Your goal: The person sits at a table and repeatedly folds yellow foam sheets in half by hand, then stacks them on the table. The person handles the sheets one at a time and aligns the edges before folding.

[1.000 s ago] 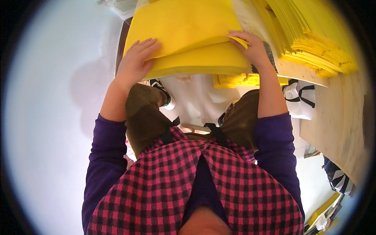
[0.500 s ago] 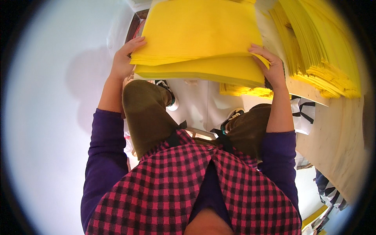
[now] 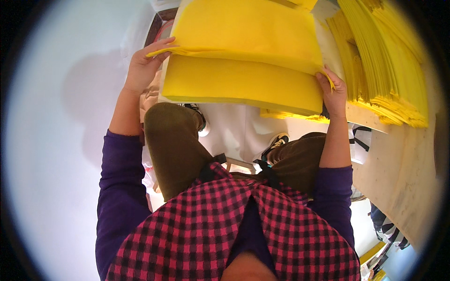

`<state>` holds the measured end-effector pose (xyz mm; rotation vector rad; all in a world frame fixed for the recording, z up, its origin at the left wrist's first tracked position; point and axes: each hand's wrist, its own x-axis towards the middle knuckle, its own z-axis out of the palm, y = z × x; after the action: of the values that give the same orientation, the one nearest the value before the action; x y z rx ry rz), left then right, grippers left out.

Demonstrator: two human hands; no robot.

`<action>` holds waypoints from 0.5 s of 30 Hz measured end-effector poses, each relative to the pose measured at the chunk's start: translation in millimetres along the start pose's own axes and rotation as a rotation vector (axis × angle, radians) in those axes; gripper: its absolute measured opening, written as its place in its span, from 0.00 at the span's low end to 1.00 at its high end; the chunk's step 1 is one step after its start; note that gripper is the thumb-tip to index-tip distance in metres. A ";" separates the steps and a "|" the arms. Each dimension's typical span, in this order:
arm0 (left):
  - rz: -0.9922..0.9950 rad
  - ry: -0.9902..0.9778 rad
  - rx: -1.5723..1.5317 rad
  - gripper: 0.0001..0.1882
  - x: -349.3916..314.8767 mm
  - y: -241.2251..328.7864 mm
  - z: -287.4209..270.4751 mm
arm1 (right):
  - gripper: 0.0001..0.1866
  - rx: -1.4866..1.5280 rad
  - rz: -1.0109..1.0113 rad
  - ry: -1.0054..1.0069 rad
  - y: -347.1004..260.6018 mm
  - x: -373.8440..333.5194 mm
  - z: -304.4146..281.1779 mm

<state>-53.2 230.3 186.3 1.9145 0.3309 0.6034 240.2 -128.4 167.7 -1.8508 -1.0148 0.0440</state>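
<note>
A thin yellow sheet [image 3: 248, 33], fabric-like, stretches between my two hands above a thick stack of yellow sheets [image 3: 239, 83]. My left hand [image 3: 146, 65] pinches its near left corner between thumb and fingers, just off the stack's left side. At the near right corner, my right hand [image 3: 333, 89] is closed on the same sheet, thumb toward me. The sheet's near edge is raised and pulled back, baring a wide front strip of the stack. Whether one layer or more is held cannot be made out.
To the right, tall piles of folded yellow sheets [image 3: 375, 61] rest on a pale wooden board [image 3: 389, 173]. More yellow material [image 3: 290, 115] shows below the stack's near edge. A white wall [image 3: 51, 140] runs along my left. My knees and shoes are beneath the stack.
The sheet's near edge has been lifted and moved away from me, uncovering more of the stack. My left hand has shifted slightly left and upward; my right hand has moved a little right and down.
</note>
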 end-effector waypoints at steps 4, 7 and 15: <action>-0.112 0.092 -0.116 0.12 0.0 3.8 -0.8 | 0.09 0.118 0.051 0.123 2.4 1.1 3.8; -0.063 0.113 -0.264 0.13 0.7 3.9 1.3 | 0.09 0.145 0.047 0.162 -2.4 2.9 2.5; -0.266 0.260 -0.267 0.11 -8.1 10.4 24.5 | 0.09 0.100 0.119 0.153 -7.7 10.1 10.0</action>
<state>-46.9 203.1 185.8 1.5082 0.6281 0.6818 237.7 -113.1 172.3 -1.7927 -0.7830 0.0239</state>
